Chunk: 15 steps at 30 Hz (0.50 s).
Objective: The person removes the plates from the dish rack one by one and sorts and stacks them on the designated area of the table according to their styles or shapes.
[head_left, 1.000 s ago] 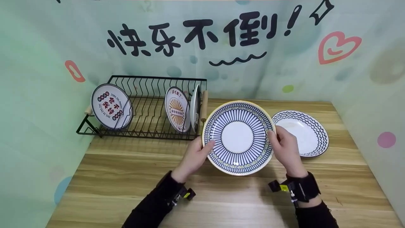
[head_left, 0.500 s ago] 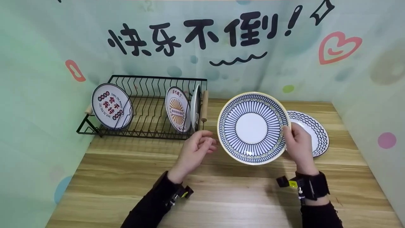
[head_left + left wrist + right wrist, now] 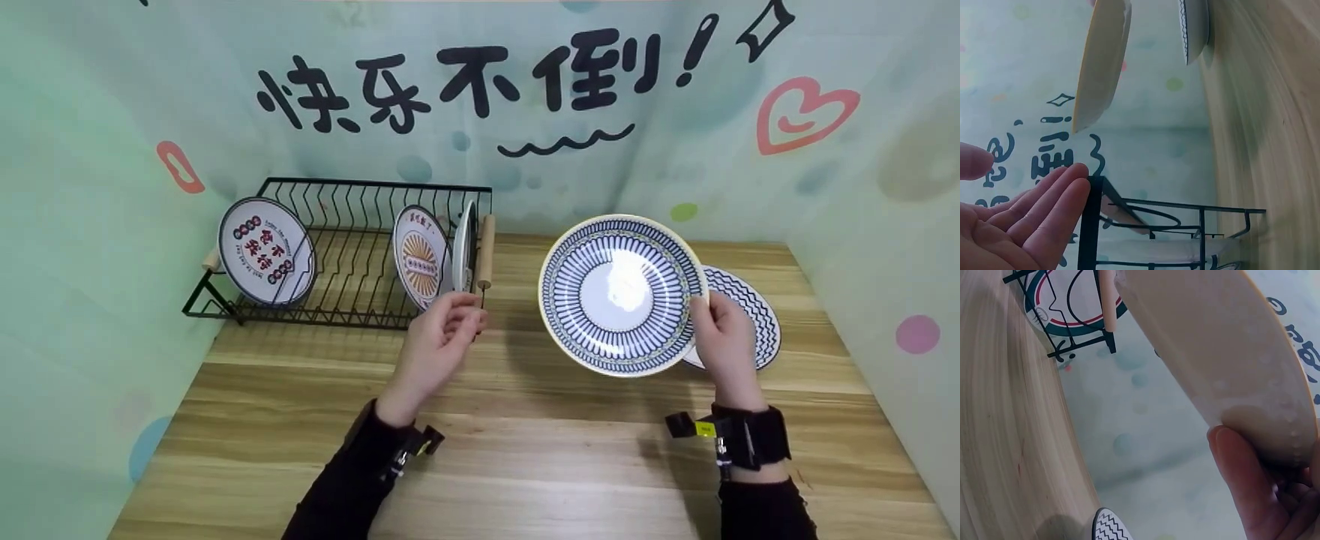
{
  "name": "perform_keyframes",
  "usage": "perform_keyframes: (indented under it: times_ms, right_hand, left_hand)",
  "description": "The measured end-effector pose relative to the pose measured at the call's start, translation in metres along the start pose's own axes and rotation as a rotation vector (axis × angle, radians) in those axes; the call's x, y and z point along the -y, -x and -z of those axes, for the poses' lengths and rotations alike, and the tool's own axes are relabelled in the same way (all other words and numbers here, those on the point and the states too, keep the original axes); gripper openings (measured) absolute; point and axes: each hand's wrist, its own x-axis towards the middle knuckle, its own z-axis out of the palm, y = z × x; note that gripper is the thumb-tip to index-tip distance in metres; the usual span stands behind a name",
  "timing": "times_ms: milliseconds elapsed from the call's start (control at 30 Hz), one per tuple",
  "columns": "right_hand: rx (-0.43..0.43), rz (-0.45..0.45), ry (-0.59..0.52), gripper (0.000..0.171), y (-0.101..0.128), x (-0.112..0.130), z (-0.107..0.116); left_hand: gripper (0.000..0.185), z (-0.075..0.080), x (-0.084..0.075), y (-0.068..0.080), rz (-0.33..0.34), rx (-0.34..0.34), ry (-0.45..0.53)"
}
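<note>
My right hand (image 3: 726,337) grips the right rim of a round plate (image 3: 600,296) with blue petal-like stripes and a yellow edge. The plate is held up above the table, its patterned face turned toward the head camera. In the right wrist view its pale underside (image 3: 1213,354) shows, with fingers at the lower edge. My left hand (image 3: 439,341) holds nothing; its fingers (image 3: 1055,216) are extended beside the front right corner of the black wire dish rack (image 3: 352,325). Behind the held plate, a second plate (image 3: 757,326) with black wavy lines lies on the table, partly covered in the head view.
In the rack stand a plate with red lettering (image 3: 259,232) at the left, one with an orange sunburst (image 3: 420,255), and another seen edge-on (image 3: 463,247) at the right end. A wooden handle (image 3: 487,251) sits on the rack's right side. Printed cloth walls surround the wooden table (image 3: 540,472).
My left hand has let go of the striped plate and moved left to the rack's corner. The right hand has carried the plate rightward and up, tilting it so light glares off its middle.
</note>
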Motion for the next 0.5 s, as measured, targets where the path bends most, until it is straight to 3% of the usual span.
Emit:
perform_keyframes:
  times_ms: [267,500]
  right_hand:
    - [-0.014,-0.083,0.015,0.028,-0.005,-0.010,0.007]
    - [-0.028,-0.129,0.037,0.028,-0.009,-0.021,0.011]
  left_hand:
    - [0.036,0.010,0.000,-0.001,-0.058,-0.049,-0.053]
    - [0.035,0.022,0.000,-0.003,-0.041,-0.104,-0.091]
